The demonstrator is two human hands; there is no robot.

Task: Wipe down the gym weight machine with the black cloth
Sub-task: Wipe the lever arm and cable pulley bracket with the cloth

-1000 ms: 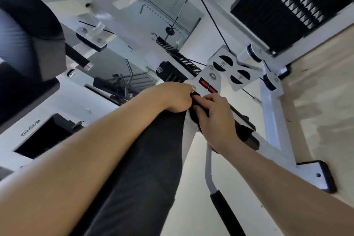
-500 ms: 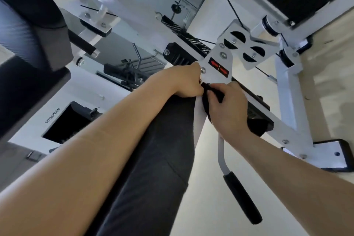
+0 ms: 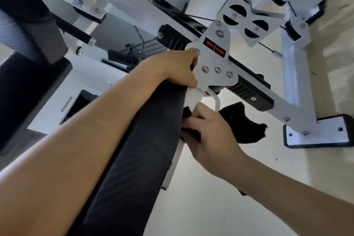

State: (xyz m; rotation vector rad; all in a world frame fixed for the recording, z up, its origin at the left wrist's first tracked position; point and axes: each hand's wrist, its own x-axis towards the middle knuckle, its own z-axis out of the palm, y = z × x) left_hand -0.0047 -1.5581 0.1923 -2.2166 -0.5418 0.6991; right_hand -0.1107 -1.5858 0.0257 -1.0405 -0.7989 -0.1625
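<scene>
Wiping at frame centre.
My left hand curls over the pad end; my right hand bunches the cloth against its edge.

left arm: bare forearm stretched forward from the lower left | left hand: knuckles up, fingers curled over the far end of the dark pad, gripping it | right arm: bare, reaching in from the lower right | right hand: back up, fingers curled, gripping the black cloth at the pad's right edge
</scene>
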